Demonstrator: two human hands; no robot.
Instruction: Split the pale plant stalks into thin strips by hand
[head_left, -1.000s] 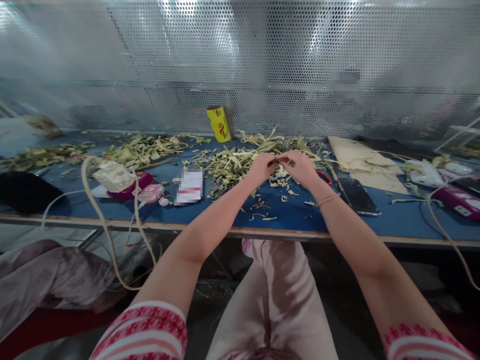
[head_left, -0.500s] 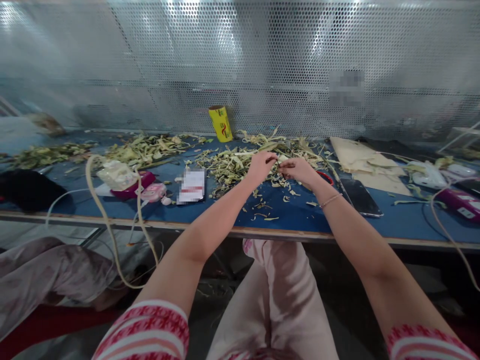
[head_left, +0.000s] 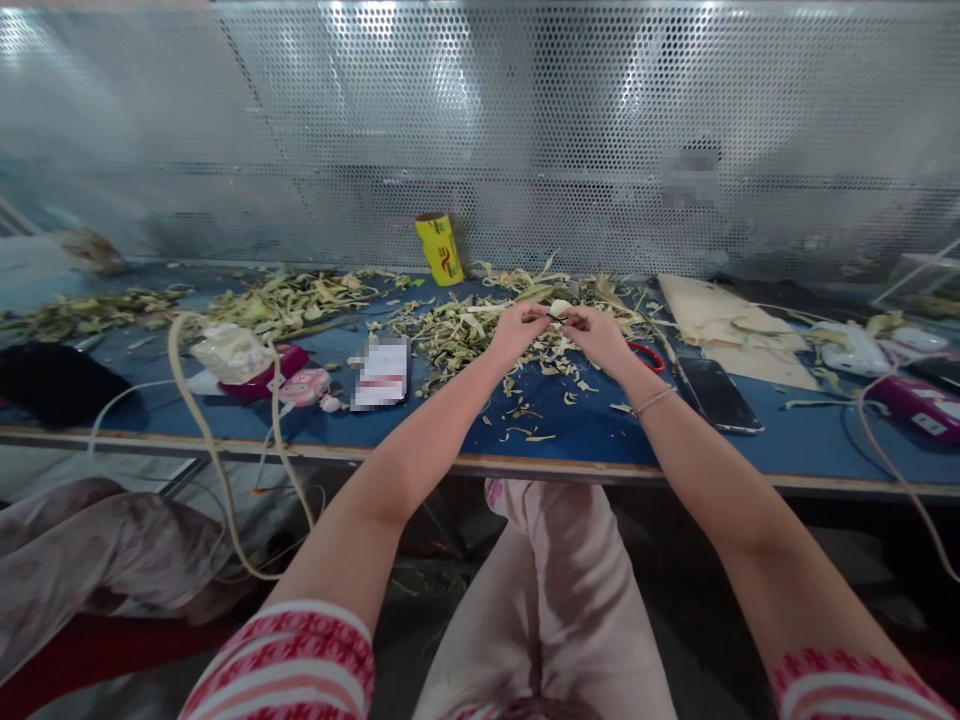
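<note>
My left hand (head_left: 520, 330) and my right hand (head_left: 598, 333) meet above a heap of dried, yellow-green plant scraps (head_left: 472, 340). The fingertips of both are pinched closed, a short way apart. Between them stretches a thin dark strip (head_left: 557, 319), too small to identify. A pale flake (head_left: 559, 306) shows just behind the fingertips; whether it is held or lies on the heap I cannot tell. Beside my right wrist, partly hidden by it, lies a red loop (head_left: 647, 354).
On the blue table (head_left: 592, 430) a dark phone (head_left: 720, 395) lies right, near cardboard (head_left: 720, 310). Left are a label-covered item (head_left: 382, 372), purple device (head_left: 259, 378) and looping hose (head_left: 184, 400). A yellow roll (head_left: 441, 248) leans near the perforated panel (head_left: 510, 120). Another person's legs (head_left: 112, 550) show lower left.
Both hands stay over the heap. My right hand has shifted slightly and rotated, and the thin dark strip has gone from nearly upright to about level between the fingertips.
</note>
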